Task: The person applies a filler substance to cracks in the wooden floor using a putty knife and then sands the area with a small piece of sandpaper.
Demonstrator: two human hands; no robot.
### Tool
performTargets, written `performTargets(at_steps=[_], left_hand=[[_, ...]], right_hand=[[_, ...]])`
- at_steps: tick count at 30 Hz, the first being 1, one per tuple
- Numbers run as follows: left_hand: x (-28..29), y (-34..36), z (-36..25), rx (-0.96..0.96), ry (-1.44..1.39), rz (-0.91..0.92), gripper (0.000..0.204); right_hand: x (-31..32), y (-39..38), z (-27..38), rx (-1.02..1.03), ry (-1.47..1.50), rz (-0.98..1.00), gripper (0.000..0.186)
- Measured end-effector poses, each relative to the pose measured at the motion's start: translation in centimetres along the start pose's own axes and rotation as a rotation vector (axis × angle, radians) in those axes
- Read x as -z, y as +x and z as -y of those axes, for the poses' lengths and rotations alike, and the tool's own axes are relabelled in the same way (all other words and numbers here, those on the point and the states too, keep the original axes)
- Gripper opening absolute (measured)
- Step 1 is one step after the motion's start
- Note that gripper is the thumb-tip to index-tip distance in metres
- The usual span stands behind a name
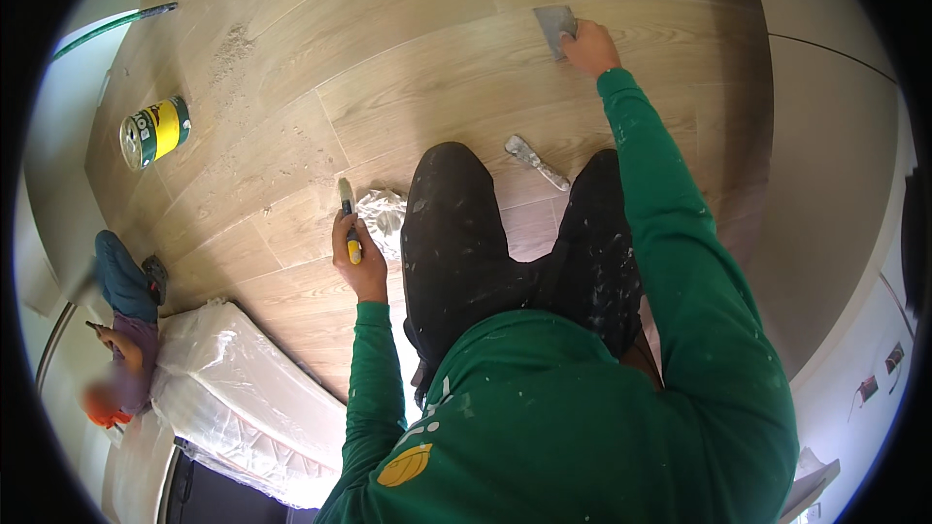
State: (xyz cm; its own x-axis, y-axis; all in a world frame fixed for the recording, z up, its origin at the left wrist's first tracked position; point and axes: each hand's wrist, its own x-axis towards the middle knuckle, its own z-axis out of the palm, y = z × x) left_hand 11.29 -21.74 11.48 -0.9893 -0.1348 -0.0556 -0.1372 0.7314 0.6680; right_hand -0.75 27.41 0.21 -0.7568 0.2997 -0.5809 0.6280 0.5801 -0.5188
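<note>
I am crouched over a wood-look plank floor [408,68], in a green sweater and dark, paint-spattered trousers. My left hand [357,257] grips a small putty knife [348,218] with a yellow and black handle, blade pointing away from me. A crumpled piece of clear plastic [383,213] lies on the floor right beside it. My right hand [589,47] reaches far ahead and presses a wide flat metal scraper [554,29] onto the floor. Another putty knife [536,163] lies loose on the planks between my knees.
A yellow and green tin can [153,132] stands on the floor to the left, with dust and debris [231,49] above it. A plastic-wrapped mattress [248,398] sits at lower left. Another person [124,330] crouches at the far left. A wall [835,184] runs along the right.
</note>
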Motion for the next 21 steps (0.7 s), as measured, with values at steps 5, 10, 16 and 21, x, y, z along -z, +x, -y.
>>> performTargets(at_steps=[5, 10, 16, 21], left_hand=[[0.3, 0.0, 1.0, 0.012, -0.025, -0.01, 0.013], [2.7, -1.1, 1.7, 0.008, 0.034, -0.016, 0.014], [3.4, -1.4, 0.8, 0.016, -0.005, -0.016, 0.013], [4.9, -1.8, 2.1, 0.058, -0.015, -0.05, 0.013]], right_hand=[[-3.0, -0.2, 1.5, 0.221, -0.09, 0.007, 0.03], [-14.0, -1.7, 7.6, 0.354, -0.241, 0.189, 0.028], [-22.8, -6.8, 16.7, 0.662, -0.338, 0.241, 0.022], [-22.4, -5.1, 17.7, 0.766, -0.488, 0.329, 0.021]])
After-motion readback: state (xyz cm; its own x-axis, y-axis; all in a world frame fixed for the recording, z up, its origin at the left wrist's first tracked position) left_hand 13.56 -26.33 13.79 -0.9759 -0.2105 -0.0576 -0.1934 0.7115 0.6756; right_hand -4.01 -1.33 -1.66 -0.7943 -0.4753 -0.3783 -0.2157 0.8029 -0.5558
